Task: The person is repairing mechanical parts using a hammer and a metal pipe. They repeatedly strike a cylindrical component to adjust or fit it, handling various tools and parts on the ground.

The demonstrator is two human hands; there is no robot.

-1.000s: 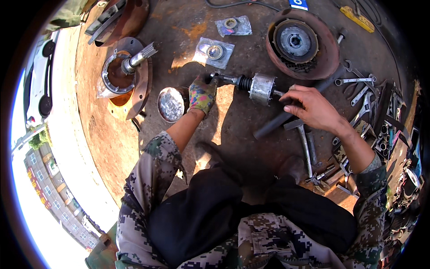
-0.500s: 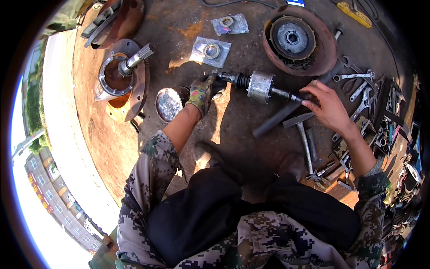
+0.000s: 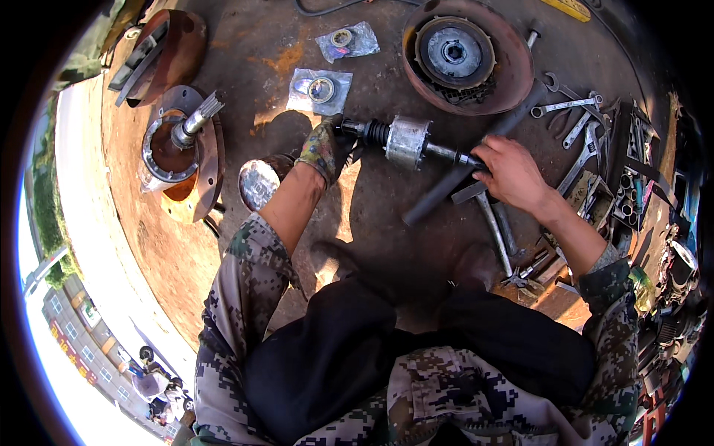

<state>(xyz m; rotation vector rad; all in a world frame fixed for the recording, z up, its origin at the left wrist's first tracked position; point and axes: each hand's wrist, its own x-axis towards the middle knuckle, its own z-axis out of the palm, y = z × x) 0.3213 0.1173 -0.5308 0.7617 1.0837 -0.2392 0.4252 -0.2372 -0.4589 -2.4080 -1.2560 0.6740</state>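
Note:
A drive shaft [image 3: 405, 141] with a black rubber boot and a silver metal joint housing lies across the rusty floor. My left hand [image 3: 325, 150], in a dirty work glove, grips its left end by the boot. My right hand [image 3: 509, 172], bare, is closed around the thin right end of the shaft. A long dark metal bar [image 3: 457, 178] runs diagonally under the shaft, just below my right hand. A hammer [image 3: 491, 223] lies next to that hand.
A rusty brake drum [image 3: 467, 56] sits behind the shaft. A hub with a splined stub [image 3: 182, 149] stands at the left, a shiny round cap [image 3: 258, 183] beside it. Two bagged bearings [image 3: 321, 89] lie beyond. Several wrenches [image 3: 576, 123] and sockets crowd the right.
My right hand has moved along the shaft to its thin right end and closed on it. The left hand keeps its hold on the boot end.

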